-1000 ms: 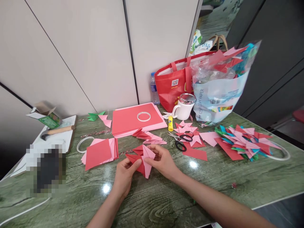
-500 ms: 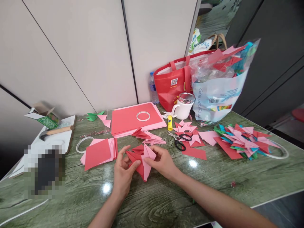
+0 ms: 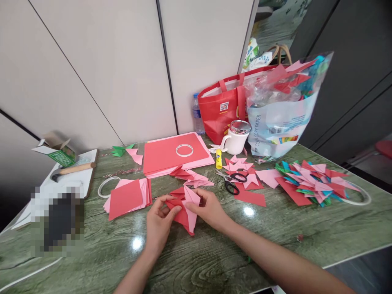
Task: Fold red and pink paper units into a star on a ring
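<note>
Both my hands hold a folded paper piece (image 3: 186,209), red with a pink flap, just above the green marbled table (image 3: 214,261). My left hand (image 3: 159,226) pinches its red left side, thumb on top. From the right, my right hand (image 3: 210,209) grips the pink flap with curled fingers. A stack of red and pink square sheets (image 3: 128,198) lies just left of my hands. More folded red and pink pieces (image 3: 191,176) lie right behind the held piece.
Black-handled scissors (image 3: 232,182), a yellow glue stick (image 3: 219,159), a white mug (image 3: 236,138), a red bag (image 3: 222,108) and a plastic bag of paper (image 3: 280,114) stand behind. A heap of coloured folded pieces (image 3: 315,183) lies right. A hammer (image 3: 72,170) rests far left.
The folded piece has dropped slightly and its lower tip has swung right. My left fingers have closed in again on its red side.
</note>
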The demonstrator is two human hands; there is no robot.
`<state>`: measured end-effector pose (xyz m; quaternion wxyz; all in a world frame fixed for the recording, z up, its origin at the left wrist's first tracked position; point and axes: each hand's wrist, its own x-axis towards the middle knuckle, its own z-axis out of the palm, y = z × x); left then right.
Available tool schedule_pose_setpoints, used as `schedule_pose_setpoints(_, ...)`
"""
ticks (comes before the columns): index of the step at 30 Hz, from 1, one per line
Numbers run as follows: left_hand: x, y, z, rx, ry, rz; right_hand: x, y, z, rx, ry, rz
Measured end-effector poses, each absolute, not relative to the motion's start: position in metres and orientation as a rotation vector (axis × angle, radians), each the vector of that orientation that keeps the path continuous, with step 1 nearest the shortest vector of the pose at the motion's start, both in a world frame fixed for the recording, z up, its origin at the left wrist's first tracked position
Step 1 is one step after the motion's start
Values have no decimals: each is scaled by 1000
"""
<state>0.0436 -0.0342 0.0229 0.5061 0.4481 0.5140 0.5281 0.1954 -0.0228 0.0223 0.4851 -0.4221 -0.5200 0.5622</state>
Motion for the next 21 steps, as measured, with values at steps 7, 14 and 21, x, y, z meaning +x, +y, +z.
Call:
schedule_pose_setpoints(7,40,-33,21,1096,1228,1264,195,-21,19,-943,-1147,1499)
schedule_pose_setpoints(14,37,-30,20,1106,1236,1257,196,-20,15,-905,-1107,1517)
schedule_pose_setpoints(21,37,-28,22,1133,1263,1297,196,-21,22,-1016,-1124,1431)
